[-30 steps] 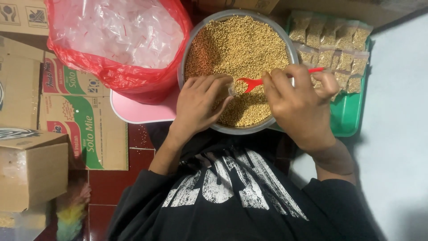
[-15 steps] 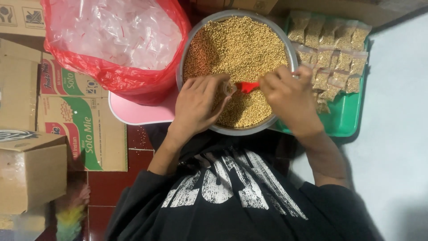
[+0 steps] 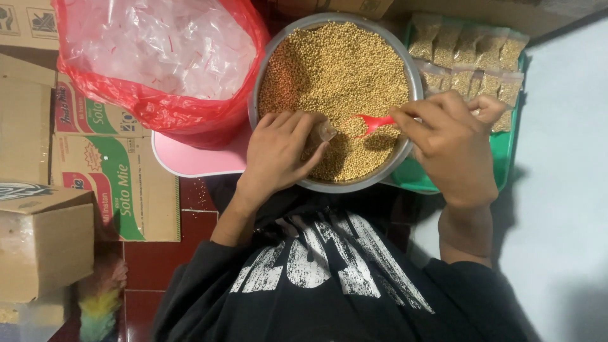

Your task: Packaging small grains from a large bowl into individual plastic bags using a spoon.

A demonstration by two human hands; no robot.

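Red plastic, a small scoop (image 3: 372,123), sits pinched in the fingers of the right hand (image 3: 453,149), its bowl over the tan grain that fills the round metal basin (image 3: 266,69). At the basin's near edge the left hand (image 3: 275,152) curls closed around a small clear plastic pouch (image 3: 323,133), its mouth facing the scoop. Filled pouches (image 3: 468,57) lie in rows on a green tray (image 3: 506,158) beyond the right hand (a red bag of empty plastic pouches (image 3: 158,57) and cardboard boxes (image 3: 107,164) stand on the other side).

A home packing corner is showing itself: stacked cardboard boxes (image 3: 44,145) are crowding a red tiled floor (image 3: 161,259).
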